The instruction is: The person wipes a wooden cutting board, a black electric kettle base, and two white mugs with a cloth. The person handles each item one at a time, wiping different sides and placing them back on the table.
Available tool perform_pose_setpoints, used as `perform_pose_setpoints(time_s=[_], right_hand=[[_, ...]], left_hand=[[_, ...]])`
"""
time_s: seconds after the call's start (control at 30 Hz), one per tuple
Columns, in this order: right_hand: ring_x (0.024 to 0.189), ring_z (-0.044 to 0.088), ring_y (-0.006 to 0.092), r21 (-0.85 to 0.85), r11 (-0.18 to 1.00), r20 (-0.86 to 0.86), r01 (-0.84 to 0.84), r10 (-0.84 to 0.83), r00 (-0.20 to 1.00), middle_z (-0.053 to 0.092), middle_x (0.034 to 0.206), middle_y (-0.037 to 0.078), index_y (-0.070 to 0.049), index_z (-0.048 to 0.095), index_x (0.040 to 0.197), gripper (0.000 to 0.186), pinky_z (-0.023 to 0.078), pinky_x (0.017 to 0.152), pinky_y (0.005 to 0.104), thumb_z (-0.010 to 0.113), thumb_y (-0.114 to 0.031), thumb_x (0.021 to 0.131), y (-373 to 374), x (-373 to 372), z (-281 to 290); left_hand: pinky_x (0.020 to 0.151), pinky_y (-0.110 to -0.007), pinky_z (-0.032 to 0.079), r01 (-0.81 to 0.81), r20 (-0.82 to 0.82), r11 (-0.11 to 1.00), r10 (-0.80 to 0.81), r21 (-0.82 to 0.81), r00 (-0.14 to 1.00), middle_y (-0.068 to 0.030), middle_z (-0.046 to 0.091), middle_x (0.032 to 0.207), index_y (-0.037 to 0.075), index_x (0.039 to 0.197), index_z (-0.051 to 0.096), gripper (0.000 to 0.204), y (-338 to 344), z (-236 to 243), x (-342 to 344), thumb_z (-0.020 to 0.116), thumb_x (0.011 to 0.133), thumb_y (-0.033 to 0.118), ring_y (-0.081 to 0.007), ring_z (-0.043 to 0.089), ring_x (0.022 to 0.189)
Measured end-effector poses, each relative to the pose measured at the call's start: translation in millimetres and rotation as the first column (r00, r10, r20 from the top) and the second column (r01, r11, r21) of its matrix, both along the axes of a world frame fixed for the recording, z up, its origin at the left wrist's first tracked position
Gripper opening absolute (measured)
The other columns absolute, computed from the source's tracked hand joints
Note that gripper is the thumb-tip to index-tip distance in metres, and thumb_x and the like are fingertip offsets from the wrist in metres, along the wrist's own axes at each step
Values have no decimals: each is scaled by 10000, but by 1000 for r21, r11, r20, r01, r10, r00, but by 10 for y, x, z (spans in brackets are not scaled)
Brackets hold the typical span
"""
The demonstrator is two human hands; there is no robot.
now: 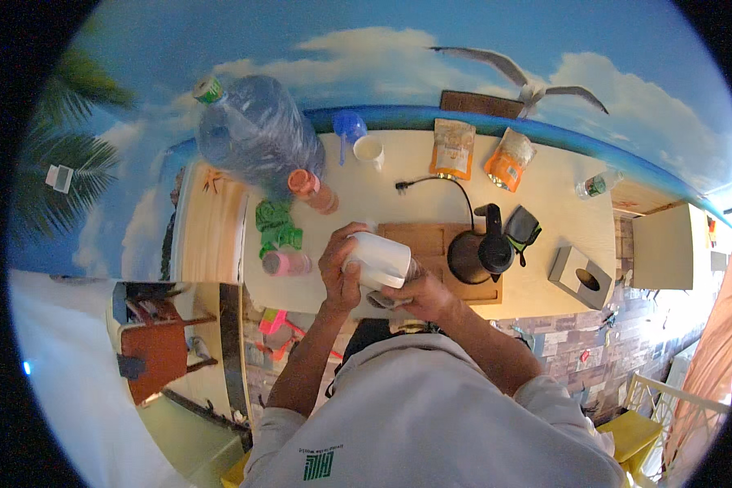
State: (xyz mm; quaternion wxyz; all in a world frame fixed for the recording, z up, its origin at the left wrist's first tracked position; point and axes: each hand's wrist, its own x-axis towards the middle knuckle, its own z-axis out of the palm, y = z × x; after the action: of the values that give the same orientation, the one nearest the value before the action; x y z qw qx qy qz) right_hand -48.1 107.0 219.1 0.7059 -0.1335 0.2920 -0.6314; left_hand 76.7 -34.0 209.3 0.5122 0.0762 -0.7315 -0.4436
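My left hand (pixel 342 264) is closed around a white, rounded container (pixel 380 259), tilted in front of my chest over the near table edge. Whether it is a cup or a jug I cannot tell. Against the container's lower right side, my right hand (pixel 423 294) is closed on a crumpled greyish cloth (pixel 386 301). Part of the cloth is hidden behind the fingers. Just beyond the hands lies a wooden tray (pixel 415 234). A black electric kettle (pixel 477 254) stands on the tray's right part, and a black cord with a plug (pixel 402 186) lies behind it.
Left on the table are a large water bottle (pixel 256 130), a pink-lidded bottle (pixel 313 191), green crumpled plastic (pixel 276 224) and a pink jar (pixel 286 263). Behind stand a white cup (pixel 369 152) and two orange pouches (pixel 452 150). A tissue box (pixel 581 277) sits right.
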Motion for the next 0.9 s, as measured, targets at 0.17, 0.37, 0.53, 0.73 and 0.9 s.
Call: perform_pose_setpoints(time_s=[0.17,0.37,0.53,0.73,0.9], right_hand=[[959,707,309,-246,967,-936,-61,-221,273,715,1110,128,-38,665,1156,394,575,813,443,723,-7,767,-139,152,-127],[1069,660,366,131,965,-913,-227,28,-407,658,1156,254,12,652,1149,471,575,831,482,731,-69,691,-225,485,-189],[1152,644,313,-30,999,-629,-41,14,777,664,1263,163,-28,593,1306,524,519,983,450,765,-173,833,-210,206,153],[1104,656,241,281,947,139,159,-204,969,679,1235,100,-71,584,1322,496,523,995,436,734,-342,935,-184,7,211],[1019,691,306,8,980,-778,200,-119,617,704,1163,159,-11,626,1243,471,556,870,457,723,-349,930,-116,-51,-67]], left_hand=[[867,-427,543,77,224,605,-406,792,886,-138,601,1317,97,1402,519,619,-314,-105,356,513,1011,576,-238,632,1071],[721,-322,531,-294,625,608,-447,737,640,-73,710,967,38,1152,716,456,-483,-12,158,691,939,441,-141,651,873],[800,-381,552,-118,426,897,-83,425,901,-153,725,1025,-4,1116,699,438,-407,-107,-16,719,902,378,-217,682,929],[926,-482,525,73,-1,972,-75,-224,997,-229,606,1317,25,1342,522,474,-405,-24,-229,614,963,294,-383,643,1083],[907,-400,548,29,229,576,-370,817,900,-135,617,1313,38,1352,539,556,-207,-87,-26,603,985,451,-247,645,1133]])
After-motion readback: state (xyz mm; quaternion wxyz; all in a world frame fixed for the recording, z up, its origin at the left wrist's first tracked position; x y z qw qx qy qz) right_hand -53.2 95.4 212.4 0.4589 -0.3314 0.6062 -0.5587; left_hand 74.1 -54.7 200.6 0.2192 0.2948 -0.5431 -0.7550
